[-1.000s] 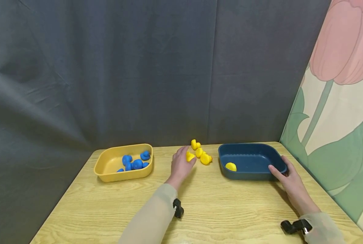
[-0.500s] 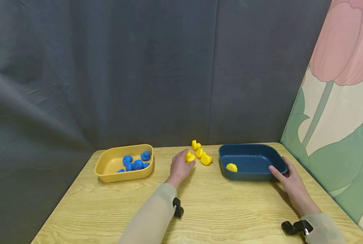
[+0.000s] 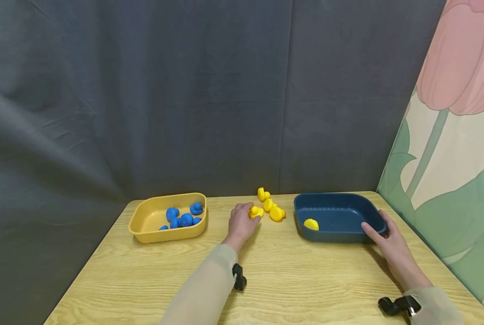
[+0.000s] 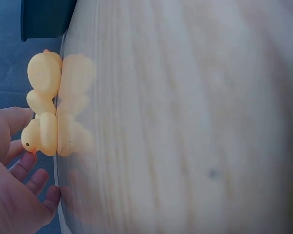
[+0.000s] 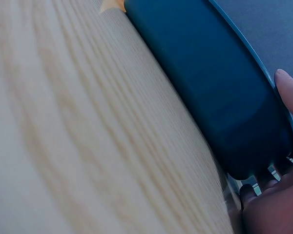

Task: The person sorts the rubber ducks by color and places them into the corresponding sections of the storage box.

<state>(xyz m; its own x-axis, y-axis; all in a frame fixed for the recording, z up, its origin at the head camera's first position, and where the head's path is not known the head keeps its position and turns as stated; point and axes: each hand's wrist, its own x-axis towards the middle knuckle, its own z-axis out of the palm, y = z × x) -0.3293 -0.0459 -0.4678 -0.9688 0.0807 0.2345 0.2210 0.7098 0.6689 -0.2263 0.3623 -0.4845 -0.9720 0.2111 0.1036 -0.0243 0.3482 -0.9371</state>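
My left hand [image 3: 242,223] is around a small yellow rubber duck [image 3: 256,212], thumb on one side and fingers on the other. In the left wrist view that duck [image 4: 36,136] stands upright on the tabletop, the hand's fingers [image 4: 23,168] spread loosely beside its head. Whether the fingertips touch it is unclear. A few more yellow ducks [image 3: 277,214] lie just beyond. My right hand [image 3: 392,248] holds the right end of a dark blue tray [image 3: 335,235], thumb at the rim and fingers around the outer wall. One yellow piece [image 3: 311,224] lies inside, partly hidden.
A yellow tray [image 3: 165,236] with several blue ducks [image 3: 186,220] stands at the left of the wooden table [image 3: 282,275]. A dark curtain [image 3: 209,99] hangs behind the table's far edge. On the right is a flower-patterned panel [image 3: 453,180].
The duck at my left hand has turned from tilted to upright and sits slightly nearer. My right hand keeps its hold on the blue tray. The head view has shifted slightly.
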